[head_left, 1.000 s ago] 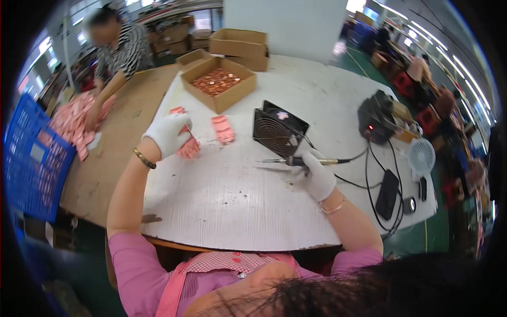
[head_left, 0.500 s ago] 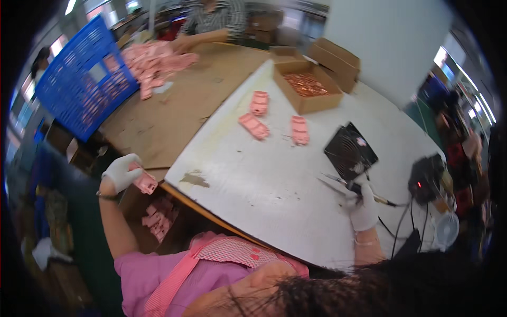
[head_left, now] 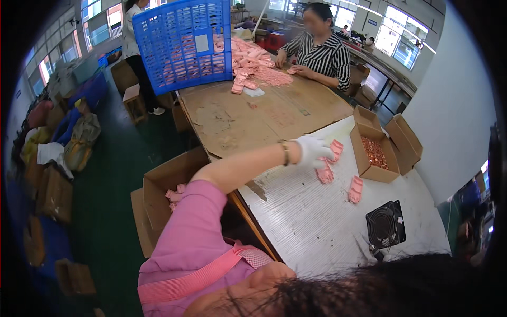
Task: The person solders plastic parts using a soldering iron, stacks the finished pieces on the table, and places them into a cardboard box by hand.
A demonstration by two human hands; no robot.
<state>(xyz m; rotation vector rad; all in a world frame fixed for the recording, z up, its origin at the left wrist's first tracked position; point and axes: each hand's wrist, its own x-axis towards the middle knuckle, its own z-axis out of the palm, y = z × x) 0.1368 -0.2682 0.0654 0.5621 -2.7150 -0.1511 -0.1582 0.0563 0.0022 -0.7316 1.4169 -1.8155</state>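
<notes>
My left hand, in a white glove, reaches across the white table. Its fingers are stretched out over two pink car-shaped plastic pieces: one piece lies by the fingertips, another piece just below them. Whether the fingers touch either is blurred. A third pink piece rests apart, nearer the black fan. Dark hair covers the lower edge, and my right hand does not show there. Slim grey tweezers and a dark tool end stick out beside the fan.
A carton of small copper-coloured parts stands at the far right of the table. Below the table's left edge, an open carton holds pink pieces. A blue crate tilts beside a pink heap, where a co-worker handles pieces.
My left hand has left the carton below the table edge and swung over the tabletop pieces; the pink piece it held is gone from it. The view has turned left, and my right hand has dropped from sight.
</notes>
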